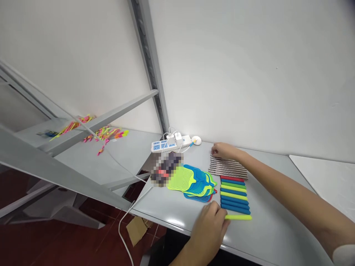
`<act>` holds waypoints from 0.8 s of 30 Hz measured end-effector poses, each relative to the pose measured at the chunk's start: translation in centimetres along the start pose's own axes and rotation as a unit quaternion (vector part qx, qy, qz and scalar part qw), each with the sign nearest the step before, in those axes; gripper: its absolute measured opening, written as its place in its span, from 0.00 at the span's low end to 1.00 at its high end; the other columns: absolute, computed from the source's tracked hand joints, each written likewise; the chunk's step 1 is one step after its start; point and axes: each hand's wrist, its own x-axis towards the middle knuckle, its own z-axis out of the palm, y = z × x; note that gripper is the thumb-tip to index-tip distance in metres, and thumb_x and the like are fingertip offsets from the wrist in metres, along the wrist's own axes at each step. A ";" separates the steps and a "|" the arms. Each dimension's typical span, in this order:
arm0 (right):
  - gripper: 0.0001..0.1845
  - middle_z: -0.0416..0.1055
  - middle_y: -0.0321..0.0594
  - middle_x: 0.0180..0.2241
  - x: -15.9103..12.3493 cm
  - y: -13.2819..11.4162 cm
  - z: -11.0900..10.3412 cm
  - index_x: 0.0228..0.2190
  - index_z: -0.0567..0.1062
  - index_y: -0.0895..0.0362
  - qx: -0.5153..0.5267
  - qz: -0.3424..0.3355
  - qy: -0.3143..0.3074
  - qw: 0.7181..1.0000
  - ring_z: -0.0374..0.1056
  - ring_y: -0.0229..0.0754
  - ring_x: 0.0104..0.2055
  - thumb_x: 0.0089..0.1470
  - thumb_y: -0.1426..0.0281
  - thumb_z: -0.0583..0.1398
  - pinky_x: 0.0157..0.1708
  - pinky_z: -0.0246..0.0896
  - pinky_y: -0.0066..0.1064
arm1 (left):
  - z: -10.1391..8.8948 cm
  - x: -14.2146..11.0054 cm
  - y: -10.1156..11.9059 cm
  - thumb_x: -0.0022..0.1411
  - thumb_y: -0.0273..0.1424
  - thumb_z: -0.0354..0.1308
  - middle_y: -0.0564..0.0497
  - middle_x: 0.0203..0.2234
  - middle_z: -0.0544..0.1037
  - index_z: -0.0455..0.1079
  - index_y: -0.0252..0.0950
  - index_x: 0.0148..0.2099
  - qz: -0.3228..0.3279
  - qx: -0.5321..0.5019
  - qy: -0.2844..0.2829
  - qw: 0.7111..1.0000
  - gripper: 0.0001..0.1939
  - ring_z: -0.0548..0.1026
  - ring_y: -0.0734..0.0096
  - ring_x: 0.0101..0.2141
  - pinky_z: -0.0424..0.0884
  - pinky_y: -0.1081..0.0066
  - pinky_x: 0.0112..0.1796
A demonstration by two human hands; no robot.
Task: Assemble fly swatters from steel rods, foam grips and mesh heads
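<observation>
My left hand point(212, 225) is closed around one end of a yellow plastic handle point(238, 217) near the table's front edge. At the back, my right hand point(223, 150) has its fingers pinched at the left end of the topmost metal rod point(226, 159); the fingertips are partly hidden. Several shiny rods lie side by side below it. Between my hands is a row of coloured plastic handles point(234, 195), red, green, yellow and blue. Left of these lie overlapping fly swatter heads point(195, 181) in blue and yellow-green.
A white power strip point(158, 146) with plugs and cables sits by the wall. In front of it is a blurred dark object point(166, 168). Grey rack bars point(111, 111) cross the left side, with bright small plastic pieces point(107, 135) beyond. A white panel point(327, 181) lies at right.
</observation>
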 end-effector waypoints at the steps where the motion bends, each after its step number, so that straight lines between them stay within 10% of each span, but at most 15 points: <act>1: 0.18 0.68 0.44 0.53 -0.1 -0.1 0.2 0.51 0.72 0.58 0.009 0.002 0.017 1.000 0.70 0.45 0.49 0.67 0.62 0.54 0.48 0.67 0.42 | -0.1 -0.1 0.0 0.63 0.25 0.60 0.47 0.36 0.73 0.71 0.38 0.42 0.005 -0.006 0.000 1.000 0.05 0.73 0.59 0.35 0.73 0.62 0.36; 5: 0.18 0.68 0.45 0.53 -1.1 -0.5 -0.3 0.53 0.70 0.60 0.024 0.016 0.101 0.994 0.70 0.46 0.49 0.67 0.63 0.54 0.48 0.68 0.44 | -0.9 -1.1 0.1 0.65 0.30 0.59 0.48 0.34 0.72 0.70 0.40 0.44 0.050 -0.168 0.088 0.981 0.05 0.73 0.65 0.35 0.72 0.68 0.37; 12: 0.10 0.72 0.47 0.41 -8.5 -2.1 -4.7 0.46 0.68 0.57 0.047 0.040 0.342 0.938 0.71 0.49 0.45 0.66 0.67 0.52 0.46 0.65 0.46 | -2.4 -1.2 2.4 0.75 0.36 0.39 0.47 0.41 0.69 0.59 0.41 0.43 -0.014 -0.437 0.314 0.843 0.10 0.74 0.65 0.41 0.71 0.59 0.44; 14: 0.10 0.70 0.42 0.37 -12.1 -4.0 -4.6 0.48 0.62 0.54 0.086 0.029 0.437 0.895 0.71 0.45 0.41 0.67 0.66 0.49 0.42 0.67 0.42 | -3.2 -1.1 3.4 0.75 0.40 0.40 0.48 0.42 0.72 0.58 0.41 0.42 -0.066 -0.535 0.319 0.780 0.11 0.77 0.66 0.39 0.72 0.58 0.44; 16: 0.06 0.63 0.31 0.28 -15.7 -6.7 -3.7 0.45 0.62 0.51 0.290 -0.062 0.581 0.758 0.68 0.39 0.29 0.65 0.66 0.53 0.33 0.67 0.37 | -3.8 -1.3 4.1 0.75 0.43 0.40 0.52 0.36 0.73 0.57 0.41 0.40 -0.115 -0.579 0.311 0.745 0.13 0.78 0.71 0.30 0.73 0.59 0.42; 19: 0.02 0.57 0.27 0.24 -20.2 -11.1 -1.9 0.38 0.64 0.51 0.537 -0.110 0.567 0.614 0.54 0.33 0.20 0.63 0.69 0.55 0.18 0.52 0.25 | -4.1 -2.2 4.5 0.75 0.45 0.35 0.62 0.23 0.63 0.54 0.41 0.38 -0.129 -0.518 0.273 0.801 0.17 0.63 0.81 0.14 0.72 0.66 0.32; 24: 0.06 0.50 0.27 0.23 -24.3 -15.5 0.3 0.33 0.67 0.53 0.694 -0.088 0.507 0.504 0.45 0.30 0.18 0.63 0.66 0.56 0.16 0.41 0.23 | -3.9 -4.6 3.8 0.71 0.44 0.50 0.59 0.19 0.62 0.66 0.38 0.36 -0.072 -0.364 0.155 0.916 0.15 0.62 0.76 0.19 0.63 0.73 0.26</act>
